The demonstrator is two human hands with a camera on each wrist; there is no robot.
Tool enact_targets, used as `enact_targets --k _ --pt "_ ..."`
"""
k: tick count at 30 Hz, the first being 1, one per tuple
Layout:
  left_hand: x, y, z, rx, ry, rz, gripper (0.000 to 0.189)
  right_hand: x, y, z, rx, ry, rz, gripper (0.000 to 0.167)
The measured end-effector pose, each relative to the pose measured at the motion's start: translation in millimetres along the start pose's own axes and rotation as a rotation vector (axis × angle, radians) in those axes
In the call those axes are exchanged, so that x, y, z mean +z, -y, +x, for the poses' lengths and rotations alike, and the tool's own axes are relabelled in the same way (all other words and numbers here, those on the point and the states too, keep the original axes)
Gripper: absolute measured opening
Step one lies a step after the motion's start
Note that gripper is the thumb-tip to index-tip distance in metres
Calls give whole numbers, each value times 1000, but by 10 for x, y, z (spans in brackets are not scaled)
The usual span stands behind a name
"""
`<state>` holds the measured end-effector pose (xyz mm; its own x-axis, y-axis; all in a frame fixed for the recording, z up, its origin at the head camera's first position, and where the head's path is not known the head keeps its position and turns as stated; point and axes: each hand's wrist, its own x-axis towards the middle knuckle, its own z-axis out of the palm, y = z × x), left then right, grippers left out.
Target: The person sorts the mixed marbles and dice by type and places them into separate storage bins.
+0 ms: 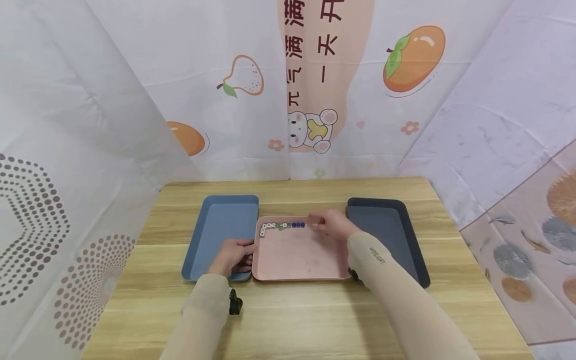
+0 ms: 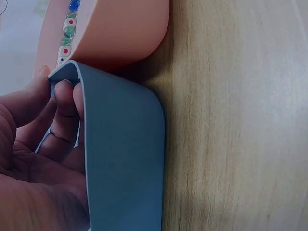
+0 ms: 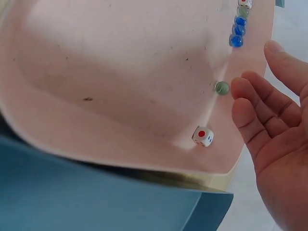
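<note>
A pink tray (image 1: 301,255) holds dice (image 1: 268,226) and glass marbles lined up along its far side, white dice to the left and blue marbles (image 3: 238,31) farther right. My right hand (image 1: 332,223) reaches over the far right of this tray, fingers loosely bent and holding nothing. Its fingertips are right beside a lone green marble (image 3: 222,88). A white die (image 3: 203,136) with a red dot lies in the corner nearby. At the seam between trays, my left hand (image 1: 231,256) pinches the rim of the blue tray (image 2: 122,139), thumb outside and fingers inside.
To the right of the pink tray stands a dark blue tray (image 1: 378,225), partly behind my right sleeve (image 1: 382,265). All three trays sit side by side on a wood-grain table (image 1: 297,320). A printed curtain (image 1: 252,130) hangs behind the table's far edge.
</note>
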<state>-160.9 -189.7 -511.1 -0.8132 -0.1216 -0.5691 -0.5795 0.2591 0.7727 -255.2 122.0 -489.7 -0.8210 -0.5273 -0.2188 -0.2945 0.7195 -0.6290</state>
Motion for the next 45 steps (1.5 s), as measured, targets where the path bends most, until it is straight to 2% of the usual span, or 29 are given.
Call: enact_targets --k 5,11,19,23,29,32,36,45 --pt "-21 -7 12 -2 13 -7 44 24 48 61 34 20 19 50" --pt "-44 -3 36 2 21 -9 43 59 81 121 51 0 38 47" --pt "-53 -27 8 -1 20 -8 41 101 87 145 99 -34 148 37" --pt "-59 -32 -1 -3 26 -18 41 136 65 161 102 -56 130 33" --pt "-60 -22 0 1 34 -19 42 202 27 175 182 -33 88 34" --pt "-53 -16 1 5 35 -15 41 240 2 163 215 -33 106 37" --pt "-42 -20 -7 3 30 -6 41 278 -16 142 220 -58 156 37" --pt "-48 -16 -8 0 40 -13 41 357 -25 151 243 -104 180 36"
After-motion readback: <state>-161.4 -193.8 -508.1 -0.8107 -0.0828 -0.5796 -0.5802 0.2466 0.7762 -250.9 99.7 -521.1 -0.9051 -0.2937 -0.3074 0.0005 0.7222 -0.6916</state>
